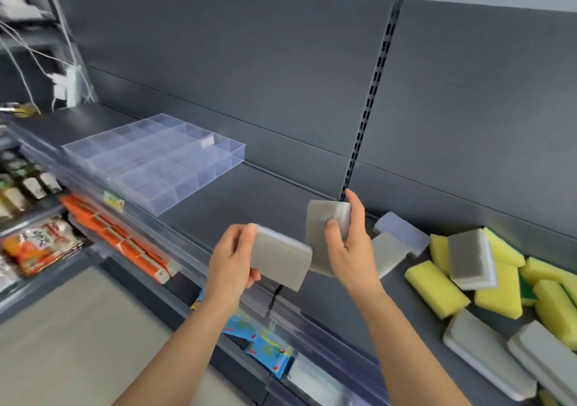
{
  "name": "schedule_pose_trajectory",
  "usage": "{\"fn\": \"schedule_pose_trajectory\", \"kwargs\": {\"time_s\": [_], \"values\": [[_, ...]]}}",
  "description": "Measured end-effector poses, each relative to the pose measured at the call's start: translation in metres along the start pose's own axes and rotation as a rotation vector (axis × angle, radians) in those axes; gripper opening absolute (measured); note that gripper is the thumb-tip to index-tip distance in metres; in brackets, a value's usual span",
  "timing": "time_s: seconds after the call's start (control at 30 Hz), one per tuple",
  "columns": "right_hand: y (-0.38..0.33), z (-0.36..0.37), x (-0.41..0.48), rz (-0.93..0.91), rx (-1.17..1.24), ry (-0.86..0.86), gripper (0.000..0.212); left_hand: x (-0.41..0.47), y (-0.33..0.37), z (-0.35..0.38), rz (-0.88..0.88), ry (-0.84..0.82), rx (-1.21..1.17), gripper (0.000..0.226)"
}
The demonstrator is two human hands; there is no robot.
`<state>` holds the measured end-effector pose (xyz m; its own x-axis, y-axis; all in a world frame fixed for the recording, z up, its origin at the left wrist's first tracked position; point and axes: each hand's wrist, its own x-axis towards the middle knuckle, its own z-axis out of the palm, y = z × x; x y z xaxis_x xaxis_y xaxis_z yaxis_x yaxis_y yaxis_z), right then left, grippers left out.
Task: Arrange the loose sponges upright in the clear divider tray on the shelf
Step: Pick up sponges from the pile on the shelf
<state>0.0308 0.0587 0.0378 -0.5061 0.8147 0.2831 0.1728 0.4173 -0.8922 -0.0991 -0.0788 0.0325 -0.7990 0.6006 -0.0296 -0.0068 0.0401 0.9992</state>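
Head view: left grip clasps sponge, right grip pinches second sponge, both held clear, likely for carrying to tray left of them; pile right.

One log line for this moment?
left hand: grips grey sponge | right hand: grips second grey sponge | divider tray: left of hands | loose sponges: piled right of hands

Clear glossy plastic tray; matt grey shelf.
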Motion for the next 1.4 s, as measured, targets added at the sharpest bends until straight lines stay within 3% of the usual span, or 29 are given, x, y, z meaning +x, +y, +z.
{"fn": "schedule_pose_trajectory", "kwargs": {"time_s": [0.27,0.47,0.57,0.7,1.13,1.4], "values": [[-0.044,0.116,0.013,0.085,0.128,-0.112,0.029,0.049,-0.007,-0.126,-0.074,-0.1,-0.106,0.017],[-0.082,0.213,0.024,0.052,0.176,-0.076,0.043,0.088,0.006,-0.228,-0.041,-0.136,-0.095,0.022],[-0.098,0.253,0.03,0.021,0.151,-0.09,0.031,0.108,0.015,-0.266,-0.023,-0.099,-0.073,0.023],[-0.113,0.295,0.045,0.025,0.139,-0.065,0.031,0.136,0.022,-0.304,-0.006,-0.09,-0.069,0.026],[-0.129,0.397,0.165,0.002,0.145,0.022,0.033,0.296,0.035,-0.35,0.115,-0.024,-0.007,0.019],[-0.13,0.444,0.257,0.019,0.096,0.101,0.032,0.409,0.047,-0.357,0.2,-0.098,0.063,0.024]]}}
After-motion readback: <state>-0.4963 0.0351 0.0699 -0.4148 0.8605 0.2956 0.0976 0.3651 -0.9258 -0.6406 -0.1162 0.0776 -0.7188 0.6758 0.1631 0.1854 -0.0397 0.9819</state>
